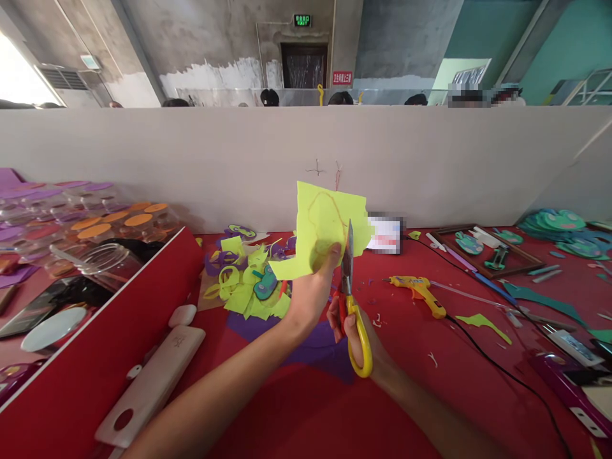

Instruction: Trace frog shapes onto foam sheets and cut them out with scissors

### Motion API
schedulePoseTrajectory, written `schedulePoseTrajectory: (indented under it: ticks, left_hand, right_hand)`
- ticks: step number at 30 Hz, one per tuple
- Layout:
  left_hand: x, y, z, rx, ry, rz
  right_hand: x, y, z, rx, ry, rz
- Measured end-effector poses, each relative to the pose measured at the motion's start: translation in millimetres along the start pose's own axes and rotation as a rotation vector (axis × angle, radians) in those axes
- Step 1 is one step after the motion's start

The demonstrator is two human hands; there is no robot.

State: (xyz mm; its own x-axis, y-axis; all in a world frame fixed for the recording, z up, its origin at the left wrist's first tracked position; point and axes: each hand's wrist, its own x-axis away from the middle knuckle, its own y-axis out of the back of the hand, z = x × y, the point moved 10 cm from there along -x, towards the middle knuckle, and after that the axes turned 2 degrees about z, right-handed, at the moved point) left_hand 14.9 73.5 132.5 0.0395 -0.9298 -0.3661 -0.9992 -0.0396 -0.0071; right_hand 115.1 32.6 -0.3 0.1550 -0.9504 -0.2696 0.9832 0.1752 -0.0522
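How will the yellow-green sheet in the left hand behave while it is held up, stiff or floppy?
The sheet stands upright above the left hand without drooping, so it is probably fairly stiff, like foam or felt. It looks thin, so likely light. Held by its lower edge only, it may bend when the scissors press it.

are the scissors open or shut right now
Nearly shut: the scissors in the right hand show their blades together as one narrow strip against the yellow sheet.

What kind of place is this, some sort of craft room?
Probably a craft workshop with shared benches: the left hand holds yellow paper, the right hand works scissors, and a glue gun lies beside paper scraps.
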Motion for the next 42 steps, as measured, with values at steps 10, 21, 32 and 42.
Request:
schedulePoseTrajectory:
  ticks: [10, 21, 32, 42]
  left_hand:
    - [0, 2.5, -1, -0.013, -0.004, -0.037]
    - [-2, 8.3, 0, 0.063, 0.023, -0.077]
    - [-8, 13.4, 1, 0.014, -0.022, -0.094]
    - [-8, -0.6, -1, 0.002, -0.002, 0.047]
  right_hand:
    - [3, 4, 8, -0.049, -0.006, -0.001]
    - [4, 4, 8, -0.044, -0.008, 0.018]
    - [1, 1, 6, -0.023, -0.023, 0.036]
    - [-6, 7, 22, -0.037, 0.023, -0.013]
